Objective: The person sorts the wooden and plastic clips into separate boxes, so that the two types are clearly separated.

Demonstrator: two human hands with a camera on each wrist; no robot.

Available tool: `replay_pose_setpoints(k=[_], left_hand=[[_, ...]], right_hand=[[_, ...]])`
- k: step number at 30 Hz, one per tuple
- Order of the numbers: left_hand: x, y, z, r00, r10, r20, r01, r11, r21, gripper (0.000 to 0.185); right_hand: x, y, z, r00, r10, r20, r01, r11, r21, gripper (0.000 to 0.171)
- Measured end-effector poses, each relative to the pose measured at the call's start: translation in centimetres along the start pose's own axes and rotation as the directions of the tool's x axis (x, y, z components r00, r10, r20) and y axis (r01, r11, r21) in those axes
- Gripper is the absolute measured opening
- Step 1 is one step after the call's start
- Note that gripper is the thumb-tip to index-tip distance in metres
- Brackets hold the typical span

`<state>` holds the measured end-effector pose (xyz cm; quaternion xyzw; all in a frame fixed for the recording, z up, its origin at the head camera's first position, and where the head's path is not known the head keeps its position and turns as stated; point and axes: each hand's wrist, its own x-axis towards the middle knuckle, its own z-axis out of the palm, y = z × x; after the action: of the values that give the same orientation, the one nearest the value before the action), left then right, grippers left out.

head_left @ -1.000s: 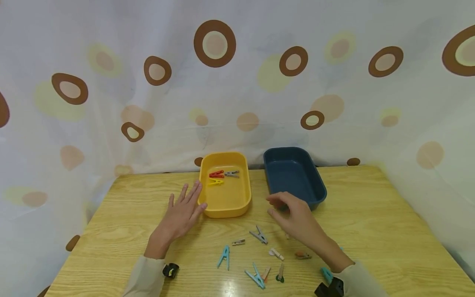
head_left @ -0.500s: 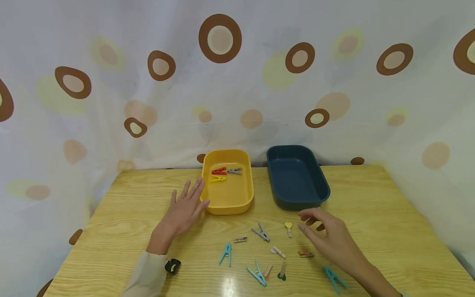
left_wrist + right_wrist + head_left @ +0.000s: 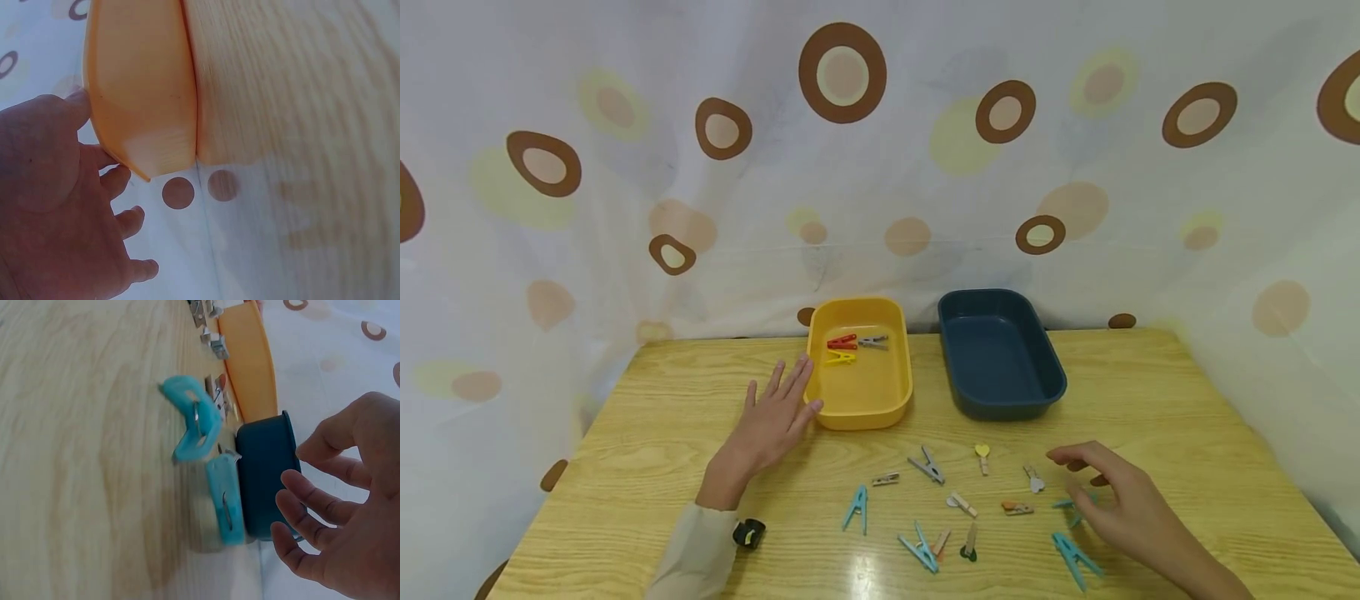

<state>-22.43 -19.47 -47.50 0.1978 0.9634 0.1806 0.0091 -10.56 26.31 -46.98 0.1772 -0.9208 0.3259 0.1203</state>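
My left hand [image 3: 769, 429] touches the left rim of the yellow tray [image 3: 859, 422] with its fingers spread. In the left wrist view, thumb and index fingertips lie right at the tray's edge. Red [image 3: 842, 342], yellow [image 3: 841, 357] and grey [image 3: 872, 342] clothespins lie in the tray. My right hand [image 3: 1123, 504], holding nothing, hovers over the table at right with loosely bent fingers. Beneath and beside it are a teal clothespin [image 3: 1075, 557] and a second teal one [image 3: 225, 500], partly hidden in the head view. A small clip with a white heart [image 3: 1035, 482] lies left of its fingertips.
A dark blue tray [image 3: 1007, 410] stands right of the yellow one. Across the front lie a grey clothespin [image 3: 928, 466], more teal ones [image 3: 856, 507] and small wooden clips, including a yellow-heart one [image 3: 982, 451] and an orange one [image 3: 1017, 507]. A patterned curtain [image 3: 917, 192] hangs behind.
My right hand has moved from the blue tray's near edge to the right and toward me, uncovering the heart clips. My left hand stays at the yellow tray. The head view has shifted slightly.
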Motion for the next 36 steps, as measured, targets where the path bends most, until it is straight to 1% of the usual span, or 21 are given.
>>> replay_pose_setpoints(k=[7,12,15,20,25,27,29,32,36], left_hand=[[0.1,0.0,0.0,1.000,0.001,0.004,-0.001,1.000,-0.012,0.069],[0.2,0.0,0.2,1.000,0.006,0.000,-0.006,1.000,-0.014,0.069],[0.2,0.0,0.2,1.000,0.002,0.000,-0.002,1.000,-0.016,0.069],[0.1,-0.1,0.2,1.000,0.001,-0.001,-0.001,1.000,-0.016,0.069],[0.0,-0.2,0.2,1.000,0.003,-0.001,-0.003,1.000,-0.011,0.069],[0.1,-0.2,0.1,1.000,0.003,-0.002,-0.003,1.000,-0.013,0.069],[0.1,-0.1,0.1,1.000,0.004,-0.002,-0.004,1.000,-0.023,0.069],[0.1,-0.1,0.1,1.000,0.002,0.002,-0.002,1.000,-0.026,0.069],[0.1,-0.1,0.1,1.000,-0.005,0.015,0.006,1.000,-0.025,0.070]], right_hand=[[-1.1,1.9,0.1,0.996,-0.065,0.052,0.065,0.998,0.003,0.058],[-1.7,3.0,0.3,0.993,-0.107,0.050,0.106,0.994,0.019,0.056],[-2.0,3.6,0.4,0.992,-0.116,0.058,0.114,0.993,0.037,0.054],[-2.3,4.3,0.3,0.995,-0.080,0.067,0.076,0.995,0.057,0.052],[-2.5,4.8,0.2,0.996,0.006,0.090,-0.015,0.995,0.103,0.043],[-2.5,5.0,0.1,0.995,0.051,0.089,-0.062,0.991,0.121,0.041],[-2.6,5.1,0.1,0.994,0.074,0.083,-0.084,0.988,0.130,0.038],[-2.6,5.3,0.1,0.994,0.076,0.079,-0.087,0.986,0.141,0.033],[-2.6,5.6,0.1,0.995,0.046,0.085,-0.058,0.988,0.144,0.028]])
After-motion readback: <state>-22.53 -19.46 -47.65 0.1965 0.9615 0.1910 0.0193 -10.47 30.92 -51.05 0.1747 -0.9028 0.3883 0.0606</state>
